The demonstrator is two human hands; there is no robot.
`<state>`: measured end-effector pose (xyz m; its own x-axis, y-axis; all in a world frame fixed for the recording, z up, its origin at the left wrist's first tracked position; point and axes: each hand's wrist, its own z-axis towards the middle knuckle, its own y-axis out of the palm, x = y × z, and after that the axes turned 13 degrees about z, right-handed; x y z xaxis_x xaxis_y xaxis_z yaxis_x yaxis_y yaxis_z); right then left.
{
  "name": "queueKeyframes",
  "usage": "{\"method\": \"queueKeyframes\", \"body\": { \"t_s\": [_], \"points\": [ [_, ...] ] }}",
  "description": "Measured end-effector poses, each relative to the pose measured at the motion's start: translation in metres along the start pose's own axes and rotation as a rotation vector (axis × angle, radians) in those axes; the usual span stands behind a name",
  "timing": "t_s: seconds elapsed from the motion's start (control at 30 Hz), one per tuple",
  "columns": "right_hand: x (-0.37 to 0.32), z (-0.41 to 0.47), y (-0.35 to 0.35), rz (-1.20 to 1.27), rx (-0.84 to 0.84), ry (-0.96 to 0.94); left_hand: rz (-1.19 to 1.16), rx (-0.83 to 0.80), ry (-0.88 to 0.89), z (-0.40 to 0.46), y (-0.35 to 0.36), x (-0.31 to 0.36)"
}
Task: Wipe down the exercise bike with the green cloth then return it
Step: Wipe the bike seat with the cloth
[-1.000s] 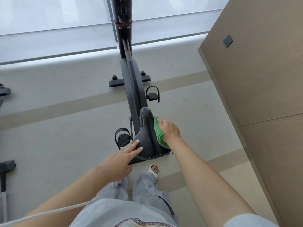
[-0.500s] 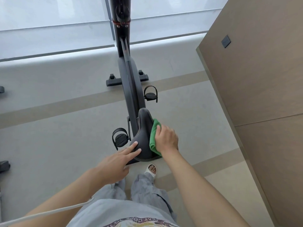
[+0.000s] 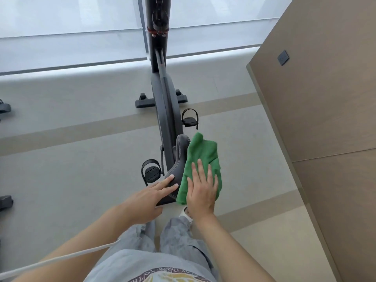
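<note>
On the grey floor (image 3: 61,180) stands the bike (image 3: 165,110); right hand (image 3: 201,192), fingers flat, presses the cloth (image 3: 203,153) on its saddle (image 3: 179,157); left hand (image 3: 146,198) rests open beside.

Wood wall panel (image 3: 325,98) w/ dark switch (image 3: 283,57), rt side.

Both hands flat, fingers extended

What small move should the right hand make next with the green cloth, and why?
Probably slide the right hand forward, toward the saddle's narrow front. The green cloth lies spread under the flat palm on the saddle's right side, while the left hand steadies the rear.
</note>
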<state>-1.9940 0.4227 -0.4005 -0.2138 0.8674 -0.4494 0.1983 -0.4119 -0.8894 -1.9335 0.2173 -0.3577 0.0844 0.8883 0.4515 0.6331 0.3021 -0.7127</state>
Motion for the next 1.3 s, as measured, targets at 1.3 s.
{"method": "queueKeyframes", "body": {
  "t_s": [1.3],
  "points": [
    [-0.028,0.034,0.016,-0.079,-0.185,-0.197,-0.137,0.264,-0.181,-0.021,-0.008,0.001]
  ]
}}
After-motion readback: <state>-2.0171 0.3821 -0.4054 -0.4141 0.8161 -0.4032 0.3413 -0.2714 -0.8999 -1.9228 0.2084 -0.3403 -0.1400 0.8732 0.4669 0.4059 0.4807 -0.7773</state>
